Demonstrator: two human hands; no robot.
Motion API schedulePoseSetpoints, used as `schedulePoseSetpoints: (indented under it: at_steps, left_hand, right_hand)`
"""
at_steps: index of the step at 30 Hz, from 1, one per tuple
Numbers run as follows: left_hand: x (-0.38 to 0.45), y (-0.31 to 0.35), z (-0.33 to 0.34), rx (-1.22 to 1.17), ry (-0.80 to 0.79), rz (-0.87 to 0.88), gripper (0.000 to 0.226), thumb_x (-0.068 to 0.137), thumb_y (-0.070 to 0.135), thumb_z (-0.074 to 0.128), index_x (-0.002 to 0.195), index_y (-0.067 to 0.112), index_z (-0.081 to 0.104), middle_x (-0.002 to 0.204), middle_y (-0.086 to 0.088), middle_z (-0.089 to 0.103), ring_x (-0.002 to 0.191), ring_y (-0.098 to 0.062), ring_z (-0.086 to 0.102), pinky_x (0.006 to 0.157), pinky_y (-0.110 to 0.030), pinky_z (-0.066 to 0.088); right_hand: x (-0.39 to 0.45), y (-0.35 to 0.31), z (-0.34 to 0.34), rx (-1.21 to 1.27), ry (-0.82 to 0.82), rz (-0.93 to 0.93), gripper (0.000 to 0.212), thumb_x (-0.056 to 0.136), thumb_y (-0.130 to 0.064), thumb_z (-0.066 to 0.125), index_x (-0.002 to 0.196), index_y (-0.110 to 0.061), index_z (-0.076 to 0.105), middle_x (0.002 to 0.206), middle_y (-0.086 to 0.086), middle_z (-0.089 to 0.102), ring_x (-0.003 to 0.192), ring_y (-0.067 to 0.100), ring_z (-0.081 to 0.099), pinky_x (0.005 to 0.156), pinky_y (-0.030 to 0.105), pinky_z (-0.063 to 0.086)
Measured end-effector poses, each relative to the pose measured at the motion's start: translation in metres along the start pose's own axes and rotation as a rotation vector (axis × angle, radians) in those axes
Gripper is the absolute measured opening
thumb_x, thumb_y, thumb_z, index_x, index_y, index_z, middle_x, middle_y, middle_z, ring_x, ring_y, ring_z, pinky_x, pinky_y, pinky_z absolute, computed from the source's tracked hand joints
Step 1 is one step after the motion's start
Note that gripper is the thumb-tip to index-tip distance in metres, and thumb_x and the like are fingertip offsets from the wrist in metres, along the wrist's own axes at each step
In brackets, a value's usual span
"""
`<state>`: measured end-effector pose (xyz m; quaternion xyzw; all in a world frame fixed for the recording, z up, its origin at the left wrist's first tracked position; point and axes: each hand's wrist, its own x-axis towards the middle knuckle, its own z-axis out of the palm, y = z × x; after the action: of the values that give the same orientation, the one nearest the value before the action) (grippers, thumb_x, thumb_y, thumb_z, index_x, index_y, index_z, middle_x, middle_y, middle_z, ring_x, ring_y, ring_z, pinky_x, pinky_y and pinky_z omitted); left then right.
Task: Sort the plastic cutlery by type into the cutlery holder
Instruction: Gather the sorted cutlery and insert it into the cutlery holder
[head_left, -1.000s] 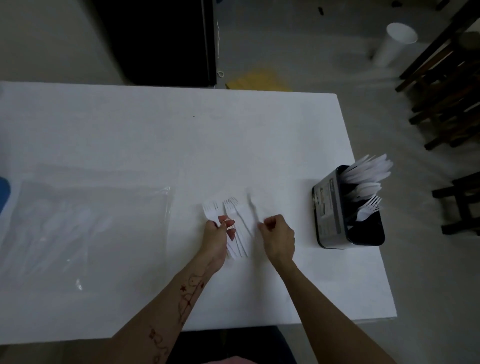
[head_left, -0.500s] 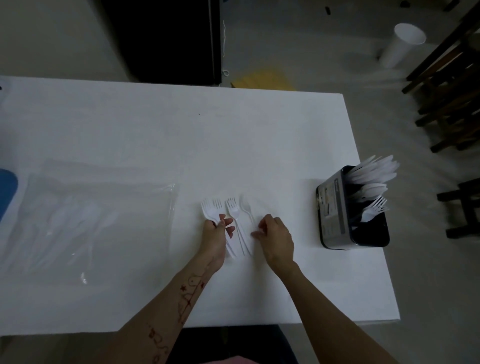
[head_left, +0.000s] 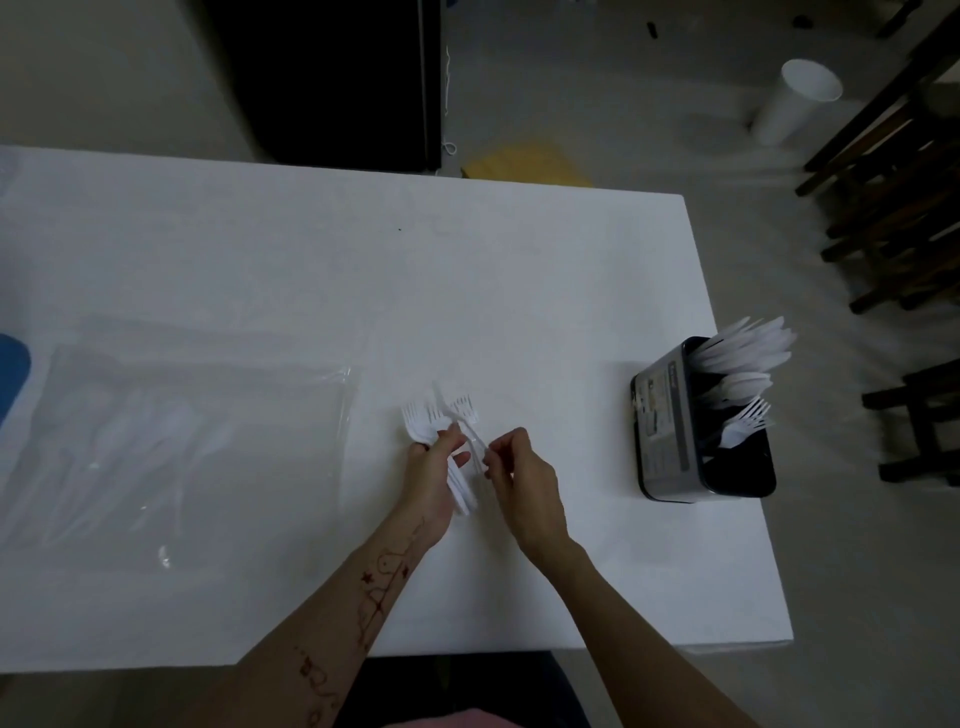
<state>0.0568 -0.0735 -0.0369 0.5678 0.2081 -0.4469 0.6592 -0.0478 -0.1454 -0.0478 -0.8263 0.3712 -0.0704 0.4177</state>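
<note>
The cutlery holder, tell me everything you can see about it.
The cutlery holder is a dark, boxy container with a grey label on its near-left side. It stands upright near the table's right edge, apart from both hands. Inside, white plastic cutlery stands sorted: knives at the far end, spoons in the middle, forks next, and the nearest part looks empty.
</note>
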Motion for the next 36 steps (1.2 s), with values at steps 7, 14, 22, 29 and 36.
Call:
schedulePoseSetpoints:
  at_steps: [7,14,22,29,36]
  left_hand:
    - [0.003,0.003,-0.010,0.019,0.081,0.045,0.019,0.099,0.009,0.041,0.112,0.000,0.054,0.102,-0.007,0.060,0.086,-0.013,0.060,0.079,-0.035,0.052]
    - [0.008,0.006,-0.026,-0.088,0.075,0.021,0.015,0.101,0.012,0.041,0.102,0.005,0.055,0.089,-0.004,0.056,0.078,-0.015,0.056,0.073,-0.025,0.047]
    - [0.002,0.008,-0.021,-0.085,-0.027,0.023,0.022,0.101,0.026,0.041,0.096,0.011,0.057,0.100,-0.007,0.061,0.089,-0.017,0.061,0.069,-0.028,0.049]
    - [0.000,0.010,-0.024,-0.046,0.029,0.066,0.013,0.100,0.014,0.045,0.093,0.007,0.053,0.086,-0.006,0.057,0.078,-0.015,0.058,0.067,-0.026,0.048]
    - [0.004,0.007,-0.032,0.019,0.059,0.060,0.016,0.100,0.022,0.045,0.095,0.008,0.053,0.083,-0.003,0.055,0.074,-0.017,0.055,0.072,-0.028,0.048]
  right_hand:
    - [-0.003,0.002,0.006,-0.155,-0.017,-0.023,0.024,0.094,-0.047,0.057,0.096,-0.024,0.061,0.092,-0.010,0.066,0.079,0.008,0.061,0.070,0.029,0.056]
    - [0.002,0.003,0.006,-0.328,-0.073,0.241,0.016,0.095,-0.033,0.060,0.099,-0.018,0.056,0.099,-0.003,0.061,0.081,0.012,0.053,0.068,0.024,0.042]
    - [0.001,-0.014,-0.002,0.375,-0.161,0.199,0.010,0.094,-0.018,0.063,0.091,-0.013,0.071,0.077,0.000,0.069,0.061,0.009,0.059,0.052,0.024,0.049]
    - [0.008,-0.008,0.013,-0.099,0.022,0.316,0.026,0.083,-0.038,0.074,0.090,-0.017,0.059,0.085,-0.005,0.062,0.073,0.015,0.060,0.065,0.030,0.052]
    - [0.008,-0.003,0.010,-0.229,0.025,0.233,0.010,0.100,-0.023,0.049,0.096,-0.015,0.054,0.093,0.000,0.062,0.078,0.018,0.058,0.069,0.033,0.052]
